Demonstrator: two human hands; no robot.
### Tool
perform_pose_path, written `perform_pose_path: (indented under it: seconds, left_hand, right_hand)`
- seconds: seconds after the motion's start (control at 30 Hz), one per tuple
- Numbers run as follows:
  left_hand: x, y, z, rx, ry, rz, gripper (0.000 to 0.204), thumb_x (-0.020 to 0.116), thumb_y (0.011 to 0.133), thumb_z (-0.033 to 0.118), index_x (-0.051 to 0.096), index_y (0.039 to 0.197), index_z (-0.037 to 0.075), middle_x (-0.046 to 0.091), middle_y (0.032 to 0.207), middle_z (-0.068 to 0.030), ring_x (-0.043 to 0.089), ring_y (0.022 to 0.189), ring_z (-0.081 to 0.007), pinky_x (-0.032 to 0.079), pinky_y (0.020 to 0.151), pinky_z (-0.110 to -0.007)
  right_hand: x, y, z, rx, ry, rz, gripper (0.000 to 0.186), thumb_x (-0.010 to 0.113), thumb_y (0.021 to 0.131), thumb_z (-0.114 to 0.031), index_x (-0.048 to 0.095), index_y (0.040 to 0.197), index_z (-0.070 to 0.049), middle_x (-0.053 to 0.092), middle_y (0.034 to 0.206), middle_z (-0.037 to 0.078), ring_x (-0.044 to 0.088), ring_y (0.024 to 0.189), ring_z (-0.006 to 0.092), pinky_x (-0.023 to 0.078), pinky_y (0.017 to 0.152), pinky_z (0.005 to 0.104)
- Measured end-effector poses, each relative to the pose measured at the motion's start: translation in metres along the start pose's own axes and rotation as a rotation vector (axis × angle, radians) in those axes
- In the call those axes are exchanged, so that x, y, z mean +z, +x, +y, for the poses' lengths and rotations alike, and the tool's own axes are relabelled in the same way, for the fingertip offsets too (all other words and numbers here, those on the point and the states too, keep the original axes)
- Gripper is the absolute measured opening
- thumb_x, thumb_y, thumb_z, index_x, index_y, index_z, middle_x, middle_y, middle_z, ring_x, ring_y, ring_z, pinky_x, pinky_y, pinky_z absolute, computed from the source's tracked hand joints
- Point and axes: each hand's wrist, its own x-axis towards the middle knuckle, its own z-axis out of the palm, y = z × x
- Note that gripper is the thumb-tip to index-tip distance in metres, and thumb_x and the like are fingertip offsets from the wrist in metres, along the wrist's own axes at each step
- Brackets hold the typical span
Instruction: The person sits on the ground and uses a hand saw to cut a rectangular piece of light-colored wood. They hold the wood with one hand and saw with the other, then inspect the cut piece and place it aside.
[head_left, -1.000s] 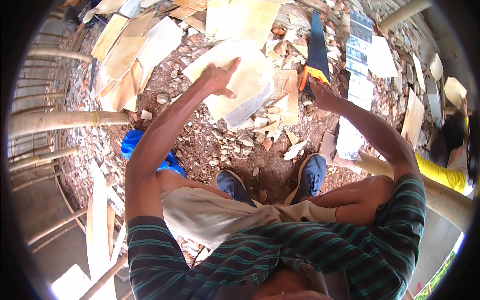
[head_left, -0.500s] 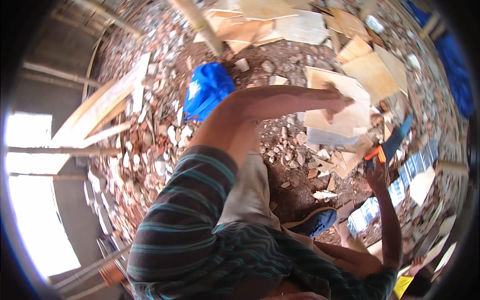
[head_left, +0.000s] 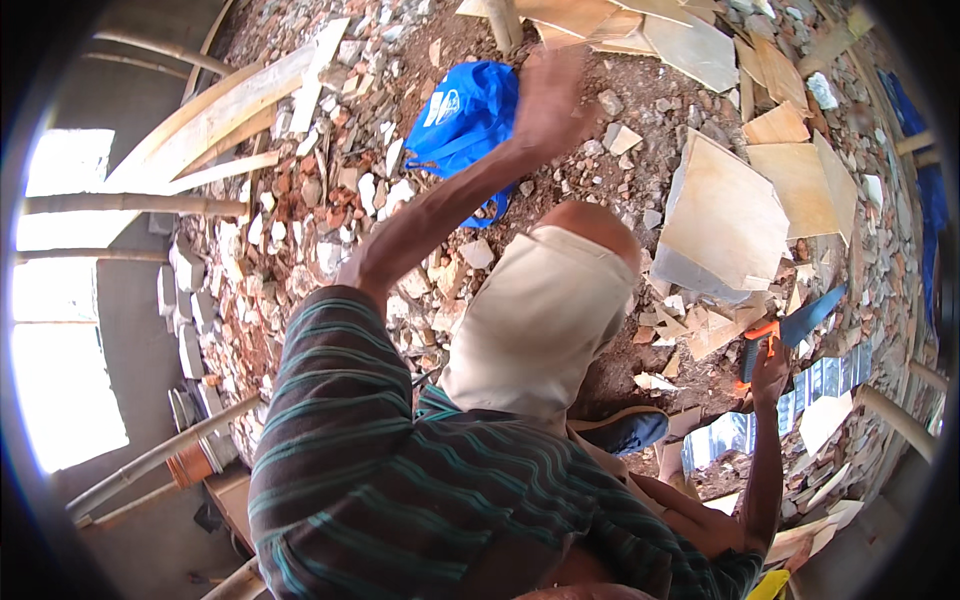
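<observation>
My left hand [head_left: 555,105] is raised over the ground beside a blue cloth bag [head_left: 465,110]. It is blurred, but its fingers look stretched out, and I see nothing in it. At the right, my right hand [head_left: 768,372] is closed round the orange and black handle of a handsaw [head_left: 812,316], whose blue blade points up and to the right. Above the saw lies a large, angular tan flat sheet [head_left: 725,215], partly over a grey piece [head_left: 690,275]. Neither hand touches these sheets.
Rubble [head_left: 400,210] covers the ground. More tan sheet pieces [head_left: 795,185] lie at the right. Bamboo poles [head_left: 130,205] cross the left side, near a long pale board [head_left: 235,115]. A shiny blue-white strip [head_left: 720,432] lies beyond my shoe [head_left: 625,430].
My left hand has left the large tan sheet and swung left to beside the blue bag. My right hand keeps the handsaw. The view has shifted.
</observation>
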Motion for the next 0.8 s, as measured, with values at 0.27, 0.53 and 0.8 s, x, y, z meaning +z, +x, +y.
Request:
perform_pose_path:
  seconds: [0.27, 0.53, 0.8]
  left_hand:
    - [0.062, -0.12, -0.143, -0.693, -0.057, 0.013, 0.084, 0.064, 0.085, 0.044, 0.028, 0.15, 0.006, 0.025, 0.152, -0.0292, 0.02, 0.14, -0.0519, 0.013, 0.111, -0.067]
    - [0.06, -0.102, -0.226, -0.623, 0.151, 0.291, 0.015, 0.053, 0.09, 0.017, 0.057, 0.09, 0.003, 0.064, 0.088, -0.0185, 0.062, 0.089, -0.036, 0.049, 0.077, -0.05]
    - [-0.08, -0.119, -0.256, -0.717, -0.319, 0.584, 0.018, 0.054, 0.091, 0.018, 0.059, 0.099, 0.004, 0.065, 0.093, -0.016, 0.062, 0.092, -0.0323, 0.05, 0.079, -0.045]
  right_hand:
    - [0.013, -0.007, -0.012, 0.006, 0.027, -0.208, 0.032, 0.059, 0.086, -0.004, 0.057, 0.116, 0.005, 0.06, 0.107, 0.021, 0.061, 0.093, 0.0368, 0.05, 0.077, 0.0419]
    - [0.011, -0.031, -0.014, 0.012, 0.038, -0.28, 0.035, 0.061, 0.087, -0.01, 0.057, 0.119, 0.004, 0.062, 0.113, 0.023, 0.062, 0.104, 0.0371, 0.051, 0.087, 0.0437]
    - [0.021, -0.045, 0.001, 0.054, 0.035, -0.384, 0.032, 0.058, 0.09, -0.015, 0.06, 0.117, 0.002, 0.064, 0.108, 0.018, 0.063, 0.098, 0.0309, 0.049, 0.088, 0.0394]
